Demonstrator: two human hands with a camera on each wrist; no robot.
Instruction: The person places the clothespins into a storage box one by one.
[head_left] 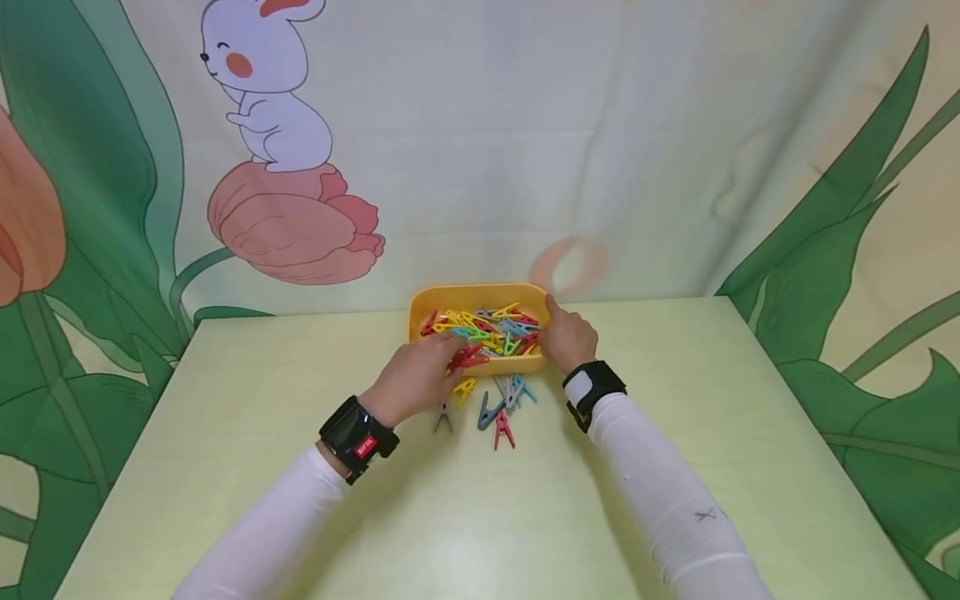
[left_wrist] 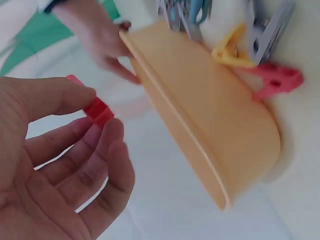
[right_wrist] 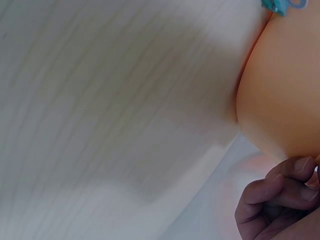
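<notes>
A yellow plastic basket [head_left: 517, 365] filled with clothespins [head_left: 495, 333] of several colours stands at the far side of the table. Over its front left rim, my left hand [head_left: 420, 375] pinches a red clothespin [left_wrist: 99, 111] between thumb and fingers. My right hand [head_left: 570, 337] grips the basket's right end, thumb at the rim; in the right wrist view its curled fingers [right_wrist: 257, 200] lie against the outer wall. In front of the basket lie a red clothespin [head_left: 504, 431], a yellow one [head_left: 464, 390], a blue-grey one [head_left: 488, 412] and several others.
The pale wooden table [head_left: 465, 517] ends just behind the basket. A printed cloth [head_left: 480, 167] with a rabbit and flowers hangs along the back. A small grey clothespin [head_left: 443, 416] lies under the left hand's edge.
</notes>
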